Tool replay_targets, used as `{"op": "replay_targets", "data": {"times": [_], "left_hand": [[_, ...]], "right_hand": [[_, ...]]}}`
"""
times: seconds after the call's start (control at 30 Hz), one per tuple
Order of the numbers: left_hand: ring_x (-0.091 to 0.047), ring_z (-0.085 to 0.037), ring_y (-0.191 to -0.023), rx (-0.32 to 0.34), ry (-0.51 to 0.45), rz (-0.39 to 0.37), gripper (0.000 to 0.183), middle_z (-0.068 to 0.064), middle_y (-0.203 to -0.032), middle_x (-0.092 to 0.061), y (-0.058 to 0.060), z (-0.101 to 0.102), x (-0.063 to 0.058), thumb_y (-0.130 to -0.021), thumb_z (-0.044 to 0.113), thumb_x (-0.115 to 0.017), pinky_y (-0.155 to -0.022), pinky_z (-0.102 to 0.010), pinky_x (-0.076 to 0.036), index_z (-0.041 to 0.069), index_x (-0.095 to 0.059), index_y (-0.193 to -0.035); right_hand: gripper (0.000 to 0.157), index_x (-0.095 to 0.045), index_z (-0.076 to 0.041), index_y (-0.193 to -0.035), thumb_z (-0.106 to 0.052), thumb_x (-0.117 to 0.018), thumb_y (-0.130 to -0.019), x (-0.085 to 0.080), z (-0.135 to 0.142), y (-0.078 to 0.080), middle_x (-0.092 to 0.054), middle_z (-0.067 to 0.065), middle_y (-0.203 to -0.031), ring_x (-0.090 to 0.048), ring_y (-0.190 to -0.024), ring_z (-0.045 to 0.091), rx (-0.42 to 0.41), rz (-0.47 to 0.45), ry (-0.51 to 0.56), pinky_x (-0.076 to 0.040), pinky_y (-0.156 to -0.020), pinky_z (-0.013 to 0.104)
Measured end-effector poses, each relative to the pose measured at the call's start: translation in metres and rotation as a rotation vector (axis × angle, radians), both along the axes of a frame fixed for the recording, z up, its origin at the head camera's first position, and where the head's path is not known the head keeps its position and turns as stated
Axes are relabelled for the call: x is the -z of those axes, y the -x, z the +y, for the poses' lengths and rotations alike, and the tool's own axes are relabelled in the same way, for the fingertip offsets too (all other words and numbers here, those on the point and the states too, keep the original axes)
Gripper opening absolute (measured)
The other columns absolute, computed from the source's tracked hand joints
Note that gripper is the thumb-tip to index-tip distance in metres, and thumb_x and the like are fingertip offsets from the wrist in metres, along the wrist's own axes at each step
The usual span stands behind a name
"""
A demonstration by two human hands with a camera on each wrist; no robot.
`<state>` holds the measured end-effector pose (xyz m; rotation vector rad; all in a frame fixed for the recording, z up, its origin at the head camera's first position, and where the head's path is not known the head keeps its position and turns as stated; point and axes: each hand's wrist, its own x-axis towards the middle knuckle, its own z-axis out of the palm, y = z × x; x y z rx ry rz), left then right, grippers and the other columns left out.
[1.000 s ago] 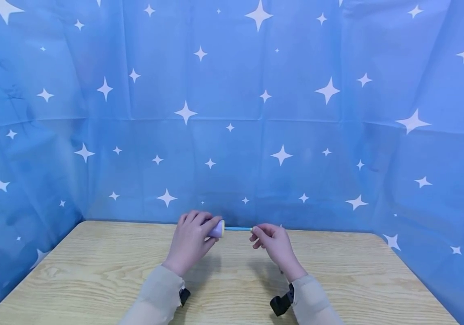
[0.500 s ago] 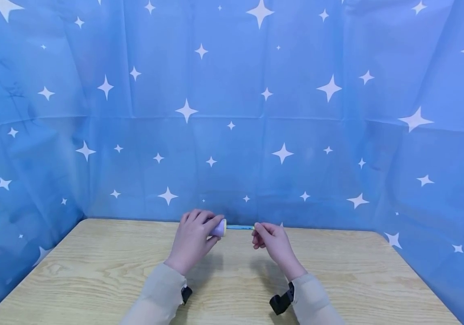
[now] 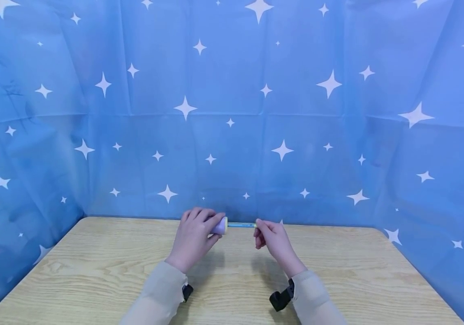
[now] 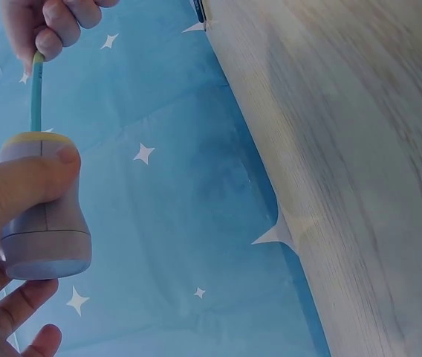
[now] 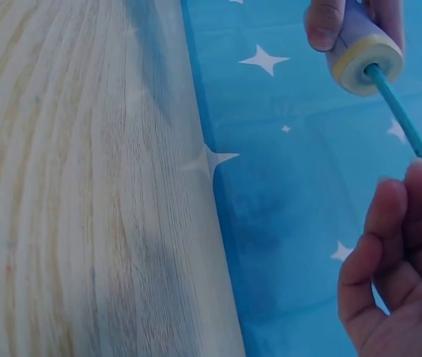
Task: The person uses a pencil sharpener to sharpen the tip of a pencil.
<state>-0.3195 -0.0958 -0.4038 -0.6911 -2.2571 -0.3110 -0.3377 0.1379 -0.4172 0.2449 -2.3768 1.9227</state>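
Altogether, one lilac cylinder point(image 4: 47, 213) tight in left fingers point(image 4: 36, 182), one blue rod point(image 3: 241, 225) tight between right fingers point(image 3: 262, 225).

Looks like smooth, matt plastic on the lilac cylinder point(image 4: 47, 213), smooth finish on the blue pencil point(image 4: 36, 97). Shows wood grain across the worktop point(image 3: 236, 275), creased cloth in the backdrop point(image 3: 240, 149).

The cylinder point(image 3: 219, 226) sits in the left grip point(image 3: 193, 234), and the pencil point(image 3: 241, 225) runs from its end hole across to the right grip point(image 3: 273, 237). Below spreads the worktop point(image 3: 94, 271); the curtain point(image 3: 232, 90) hangs behind and to either side.
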Motion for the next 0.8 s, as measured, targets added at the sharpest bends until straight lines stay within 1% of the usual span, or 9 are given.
{"op": "replay_targets", "data": {"times": [0.1, 0.23, 0.3, 0.4, 0.53, 0.63, 0.67, 0.73, 0.8], "left_hand": [[-0.055, -0.023, -0.103, 0.004, -0.001, 0.002, 0.05, 0.0, -0.109, -0.065, 0.0, 0.001, 0.0, -0.074, 0.026, -0.086, -0.088, -0.044, -0.04, 0.02, -0.07, -0.12], [-0.055, -0.023, -0.103, 0.006, 0.001, 0.009, 0.049, 0.0, -0.108, -0.065, 0.0, 0.002, -0.001, -0.074, 0.025, -0.085, -0.088, -0.044, -0.04, 0.019, -0.07, -0.12], [-0.055, -0.023, -0.103, 0.006, 0.001, 0.009, 0.049, 0.0, -0.108, -0.065, 0.0, 0.002, -0.002, -0.074, 0.025, -0.085, -0.088, -0.044, -0.04, 0.019, -0.07, -0.12], [-0.055, -0.023, -0.103, 0.005, 0.0, 0.005, 0.049, -0.001, -0.109, -0.065, 0.0, 0.004, -0.003, -0.074, 0.025, -0.085, -0.088, -0.044, -0.04, 0.019, -0.07, -0.12], [-0.055, -0.023, -0.103, 0.005, 0.006, 0.0, 0.048, -0.001, -0.109, -0.065, 0.0, 0.004, -0.007, -0.075, 0.025, -0.085, -0.089, -0.044, -0.04, 0.019, -0.07, -0.12], [-0.056, -0.023, -0.103, 0.002, 0.012, 0.012, 0.049, -0.001, -0.108, -0.066, -0.002, 0.002, -0.012, -0.074, 0.025, -0.086, -0.088, -0.044, -0.04, 0.02, -0.07, -0.12], [-0.056, -0.023, -0.103, 0.0, 0.015, 0.015, 0.049, 0.0, -0.108, -0.066, -0.002, 0.001, -0.012, -0.073, 0.025, -0.086, -0.088, -0.044, -0.04, 0.02, -0.07, -0.12], [-0.056, -0.023, -0.104, -0.007, 0.022, 0.012, 0.049, 0.0, -0.109, -0.066, -0.003, 0.0, -0.013, -0.073, 0.026, -0.086, -0.089, -0.045, -0.04, 0.021, -0.07, -0.119], [-0.056, -0.023, -0.105, -0.017, 0.034, -0.01, 0.05, 0.001, -0.109, -0.065, -0.005, -0.002, -0.01, -0.074, 0.028, -0.086, -0.089, -0.045, -0.04, 0.022, -0.07, -0.12]], "right_hand": [[0.046, -0.057, 0.005, -0.072, -0.026, -0.045, -0.104, 0.0, 0.0, -0.001, -0.053, 0.007, -0.054, -0.055, -0.054, 0.022, 0.007, -0.007, -0.026, -0.049, -0.065, 0.034], [0.049, -0.053, -0.001, -0.067, -0.031, -0.044, -0.104, -0.002, 0.001, -0.002, -0.05, 0.007, -0.052, -0.052, -0.053, 0.024, 0.018, -0.017, -0.063, -0.043, -0.067, 0.038], [0.05, -0.052, -0.002, -0.066, -0.034, -0.044, -0.104, -0.003, 0.002, -0.002, -0.049, 0.007, -0.051, -0.051, -0.052, 0.024, 0.017, -0.019, -0.068, -0.042, -0.066, 0.038], [0.051, -0.05, -0.003, -0.063, -0.032, -0.043, -0.105, -0.018, 0.0, -0.012, -0.048, 0.007, -0.05, -0.051, -0.052, 0.028, 0.007, -0.032, -0.075, -0.042, -0.068, 0.036], [0.051, -0.05, -0.003, -0.064, -0.03, -0.04, -0.106, -0.023, 0.0, -0.013, -0.048, 0.006, -0.051, -0.05, -0.052, 0.028, 0.0, -0.06, -0.06, -0.042, -0.067, 0.035], [0.051, -0.055, -0.002, -0.069, -0.035, -0.04, -0.105, -0.01, 0.002, -0.001, -0.051, 0.006, -0.056, -0.049, -0.052, 0.02, -0.001, -0.055, -0.027, -0.045, -0.063, 0.033], [0.051, -0.058, -0.001, -0.073, -0.036, -0.04, -0.105, -0.009, 0.002, 0.0, -0.052, 0.006, -0.059, -0.049, -0.053, 0.019, -0.008, -0.045, -0.017, -0.046, -0.062, 0.032], [0.051, -0.063, 0.003, -0.086, -0.037, -0.038, -0.105, -0.006, 0.002, 0.001, -0.057, 0.008, -0.068, -0.051, -0.054, 0.018, -0.03, -0.03, 0.001, -0.048, -0.061, 0.031], [0.051, -0.065, 0.004, -0.1, -0.038, -0.036, -0.106, -0.004, 0.003, 0.0, -0.061, 0.009, -0.077, -0.054, -0.057, 0.021, -0.06, -0.022, 0.011, -0.05, -0.064, 0.031]]}}
